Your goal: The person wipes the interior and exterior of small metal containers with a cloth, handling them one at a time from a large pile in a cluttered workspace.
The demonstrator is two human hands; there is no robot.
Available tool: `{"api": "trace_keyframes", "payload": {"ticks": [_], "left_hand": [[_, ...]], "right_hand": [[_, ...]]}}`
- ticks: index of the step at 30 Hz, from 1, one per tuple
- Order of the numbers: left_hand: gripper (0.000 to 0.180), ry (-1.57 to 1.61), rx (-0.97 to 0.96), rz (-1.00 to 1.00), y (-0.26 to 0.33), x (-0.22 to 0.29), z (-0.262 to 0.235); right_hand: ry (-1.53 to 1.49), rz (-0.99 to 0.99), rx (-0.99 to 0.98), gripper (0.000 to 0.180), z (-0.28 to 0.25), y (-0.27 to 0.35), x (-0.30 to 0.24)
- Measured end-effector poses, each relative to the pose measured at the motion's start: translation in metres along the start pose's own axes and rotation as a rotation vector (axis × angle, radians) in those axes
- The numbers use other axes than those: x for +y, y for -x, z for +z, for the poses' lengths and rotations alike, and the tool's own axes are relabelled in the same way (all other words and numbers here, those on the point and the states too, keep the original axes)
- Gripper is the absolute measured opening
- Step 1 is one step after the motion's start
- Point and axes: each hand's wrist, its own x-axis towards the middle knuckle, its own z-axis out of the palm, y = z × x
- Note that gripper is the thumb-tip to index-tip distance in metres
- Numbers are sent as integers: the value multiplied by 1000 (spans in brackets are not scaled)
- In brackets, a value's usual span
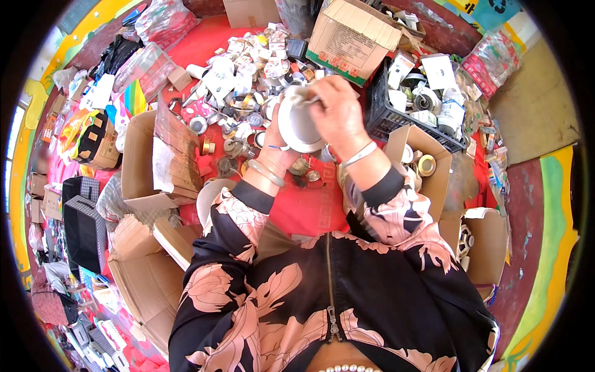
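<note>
White round fitting (300, 126), shaped like a shallow cup or lamp housing, held up in the air in front of the chest, above the red mat (307, 211), not resting on anything. Gripped from below and behind by the left hand (277, 147), fingers curled round the rim, a pale bangle (266, 173) on that wrist. Pinched at the top edge by the right hand (335, 110), fingertips closed on a small part at the rim, though exactly what is pinched cannot be told. Risk judged from here: grip only on the smooth rim, so a slip could send the fitting down onto the mat, or onto the loose metal rings and caps (230, 162) just beyond the hands, denting or cracking it. Likely also that a small piece pulled free would vanish into the heap of white and silver parts (248, 74) farther off toward the mat's far edge. Open cardboard box (145, 162) to the left and black plastic crate (406, 111) to the right both close enough for an elbow to knock. Farther still, a large closed carton (354, 38) near the far edge.
</note>
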Motion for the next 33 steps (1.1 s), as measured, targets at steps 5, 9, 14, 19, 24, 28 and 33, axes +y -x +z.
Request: {"api": "trace_keyframes", "payload": {"ticks": [5,9,14,19,24,28,33], "left_hand": [[58,335,-617,-61,-16,11,-35],[58,442,-584,-162,-12,5,-39],[60,6,-71,46,1,5,1],[59,197,-425,-16,-9,3,-32],[47,4,-11,27,-2,-8,-5],[60,79,-73,-105,5,10,6],[50,-232,-121,132,9,-16,-11]], "right_hand": [[-58,3,-134,21,-1,47,-13],[-123,-25,-93,23,8,26,-39],[0,71,-63,21,-4,21,13],[-158,3,-163,19,10,43,-44],[-58,39,48,19,12,5,1],[-5,43,-144,19,0,39,-8],[-84,-63,38,21,12,14,-32]]}}
